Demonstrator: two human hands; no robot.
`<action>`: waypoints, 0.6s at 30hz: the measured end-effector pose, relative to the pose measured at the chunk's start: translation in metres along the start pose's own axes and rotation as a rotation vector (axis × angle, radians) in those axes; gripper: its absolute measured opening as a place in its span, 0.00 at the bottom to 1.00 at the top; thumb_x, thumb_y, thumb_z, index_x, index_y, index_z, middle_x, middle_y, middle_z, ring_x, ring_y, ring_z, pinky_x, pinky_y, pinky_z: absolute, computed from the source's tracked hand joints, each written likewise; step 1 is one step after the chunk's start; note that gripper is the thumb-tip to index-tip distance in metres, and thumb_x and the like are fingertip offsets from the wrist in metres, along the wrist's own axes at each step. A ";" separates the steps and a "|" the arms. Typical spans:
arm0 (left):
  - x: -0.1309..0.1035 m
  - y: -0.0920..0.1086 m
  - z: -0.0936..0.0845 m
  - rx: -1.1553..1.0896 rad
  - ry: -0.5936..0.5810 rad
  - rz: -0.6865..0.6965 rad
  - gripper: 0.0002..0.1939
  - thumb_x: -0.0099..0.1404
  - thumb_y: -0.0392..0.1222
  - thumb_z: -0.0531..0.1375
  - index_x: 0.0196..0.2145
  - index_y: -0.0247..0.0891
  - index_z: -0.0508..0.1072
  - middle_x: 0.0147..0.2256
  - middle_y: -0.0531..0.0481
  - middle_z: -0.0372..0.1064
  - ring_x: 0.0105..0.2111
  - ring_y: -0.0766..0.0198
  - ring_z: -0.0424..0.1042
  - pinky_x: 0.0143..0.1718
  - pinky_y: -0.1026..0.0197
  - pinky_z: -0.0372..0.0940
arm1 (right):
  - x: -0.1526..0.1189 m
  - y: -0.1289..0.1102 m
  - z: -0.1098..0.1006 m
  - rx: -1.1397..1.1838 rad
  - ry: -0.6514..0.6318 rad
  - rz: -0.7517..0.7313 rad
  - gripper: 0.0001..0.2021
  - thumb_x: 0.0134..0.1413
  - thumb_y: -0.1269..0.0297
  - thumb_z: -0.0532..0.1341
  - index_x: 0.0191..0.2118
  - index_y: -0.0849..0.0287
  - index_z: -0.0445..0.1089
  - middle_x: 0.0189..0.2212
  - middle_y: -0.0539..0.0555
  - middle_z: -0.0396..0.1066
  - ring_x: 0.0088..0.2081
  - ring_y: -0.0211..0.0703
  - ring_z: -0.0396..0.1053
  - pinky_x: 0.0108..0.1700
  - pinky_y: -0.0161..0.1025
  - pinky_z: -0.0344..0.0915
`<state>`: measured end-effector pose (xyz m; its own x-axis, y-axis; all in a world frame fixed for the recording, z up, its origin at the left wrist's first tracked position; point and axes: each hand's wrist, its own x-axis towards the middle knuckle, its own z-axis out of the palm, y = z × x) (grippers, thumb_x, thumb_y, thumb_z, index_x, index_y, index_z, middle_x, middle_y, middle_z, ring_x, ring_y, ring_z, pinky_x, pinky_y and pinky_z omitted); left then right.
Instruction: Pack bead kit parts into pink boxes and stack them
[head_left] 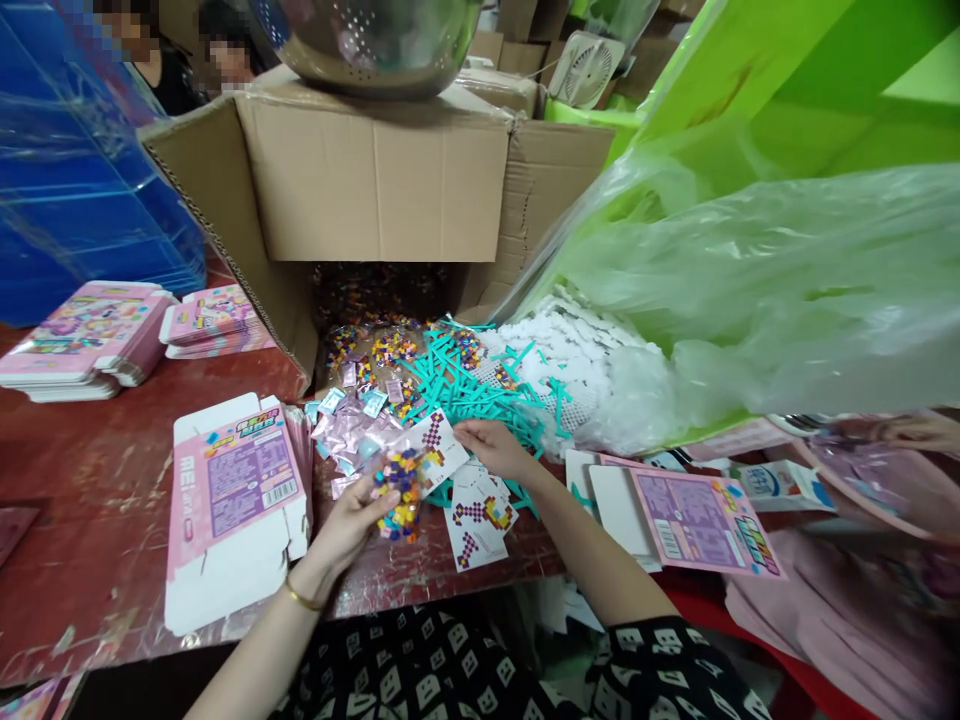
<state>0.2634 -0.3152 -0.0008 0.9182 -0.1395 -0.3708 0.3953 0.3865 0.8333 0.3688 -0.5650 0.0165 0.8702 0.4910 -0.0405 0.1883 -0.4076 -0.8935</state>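
My left hand (358, 520) is closed on a small clear bag of colourful beads (401, 490), held over the front edge of the table. Between the fingers of my right hand (493, 447) is a white card (439, 450) printed with a pixel pattern; its far end reaches behind the bag. Below, more pattern cards (480, 515) lie overlapping on the table. Just beyond my hands are small pink and blue sachets (352, 425), a heap of teal plastic sticks (457, 380) and further bead bags (394, 345).
Flattened pink boxes (240, 490) are stacked at left, with more box stacks (82, 335) behind. A cardboard carton (375, 190) carries a metal colander (367, 45). White pegboards (570, 350) spill from a plastic bag (750, 280). Pink boxes (705, 525) lie right, near another person's hand (919, 432).
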 end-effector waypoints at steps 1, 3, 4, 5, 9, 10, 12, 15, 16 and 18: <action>0.002 0.000 0.004 -0.022 -0.013 0.000 0.29 0.46 0.52 0.75 0.43 0.35 0.78 0.37 0.43 0.79 0.38 0.54 0.78 0.42 0.55 0.72 | 0.000 -0.005 0.002 0.067 0.017 -0.008 0.24 0.59 0.40 0.54 0.33 0.57 0.72 0.28 0.51 0.72 0.32 0.43 0.69 0.35 0.38 0.64; 0.004 0.002 0.008 -0.069 -0.028 -0.005 0.26 0.47 0.53 0.75 0.39 0.35 0.79 0.34 0.44 0.79 0.36 0.56 0.78 0.40 0.58 0.71 | -0.001 -0.010 0.001 0.177 0.072 0.011 0.25 0.59 0.38 0.54 0.39 0.57 0.73 0.29 0.51 0.74 0.31 0.44 0.70 0.36 0.39 0.66; 0.004 0.004 0.007 -0.091 -0.027 -0.005 0.24 0.47 0.52 0.75 0.38 0.34 0.79 0.33 0.44 0.79 0.33 0.58 0.77 0.38 0.60 0.71 | -0.002 -0.011 0.000 0.214 0.124 0.033 0.26 0.60 0.38 0.52 0.40 0.57 0.73 0.26 0.51 0.73 0.28 0.42 0.70 0.34 0.39 0.66; 0.003 0.006 0.006 -0.111 -0.022 -0.003 0.23 0.48 0.51 0.75 0.37 0.34 0.79 0.31 0.45 0.79 0.30 0.60 0.77 0.36 0.61 0.71 | -0.002 -0.011 -0.002 0.235 0.193 0.048 0.26 0.61 0.38 0.51 0.40 0.57 0.72 0.22 0.49 0.70 0.24 0.40 0.67 0.31 0.38 0.65; -0.003 0.011 0.001 -0.133 0.011 0.016 0.22 0.48 0.49 0.75 0.37 0.34 0.80 0.29 0.47 0.78 0.28 0.63 0.76 0.33 0.64 0.70 | 0.002 -0.008 0.003 0.281 0.473 -0.098 0.21 0.61 0.41 0.55 0.44 0.55 0.68 0.22 0.46 0.64 0.23 0.38 0.63 0.29 0.36 0.65; -0.004 0.011 0.002 -0.126 0.013 0.016 0.22 0.48 0.49 0.75 0.38 0.34 0.80 0.30 0.46 0.78 0.30 0.62 0.76 0.34 0.64 0.70 | 0.004 -0.009 0.010 0.296 0.501 -0.157 0.22 0.59 0.42 0.58 0.47 0.54 0.67 0.27 0.48 0.67 0.29 0.39 0.67 0.33 0.37 0.68; -0.005 0.009 0.005 -0.107 0.005 0.013 0.23 0.48 0.50 0.75 0.38 0.34 0.80 0.31 0.45 0.79 0.33 0.59 0.77 0.37 0.62 0.70 | 0.009 -0.009 0.029 0.301 0.461 -0.211 0.24 0.55 0.44 0.63 0.51 0.53 0.65 0.37 0.52 0.71 0.40 0.42 0.70 0.41 0.40 0.70; -0.005 0.005 0.009 -0.084 0.003 -0.015 0.23 0.47 0.50 0.75 0.38 0.34 0.80 0.33 0.44 0.79 0.37 0.54 0.78 0.41 0.58 0.71 | 0.019 -0.004 0.053 0.240 0.300 -0.088 0.20 0.49 0.47 0.67 0.43 0.56 0.71 0.34 0.52 0.74 0.37 0.44 0.72 0.38 0.40 0.71; -0.004 0.004 0.008 -0.076 0.014 -0.024 0.23 0.48 0.50 0.75 0.39 0.34 0.80 0.34 0.43 0.80 0.38 0.53 0.78 0.43 0.57 0.71 | 0.023 0.001 0.053 0.221 0.297 -0.015 0.18 0.48 0.48 0.68 0.38 0.57 0.73 0.30 0.51 0.74 0.33 0.44 0.72 0.35 0.39 0.71; -0.004 0.002 0.006 -0.065 0.051 -0.042 0.26 0.49 0.49 0.74 0.44 0.35 0.79 0.38 0.43 0.80 0.41 0.52 0.78 0.45 0.56 0.71 | 0.033 0.014 0.033 0.184 0.400 0.111 0.17 0.49 0.48 0.67 0.34 0.58 0.73 0.26 0.50 0.74 0.29 0.43 0.72 0.32 0.38 0.71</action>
<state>0.2610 -0.3192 0.0042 0.8974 -0.1114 -0.4268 0.4297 0.4399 0.7886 0.3849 -0.5293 -0.0118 0.9949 0.1013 0.0030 0.0314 -0.2799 -0.9595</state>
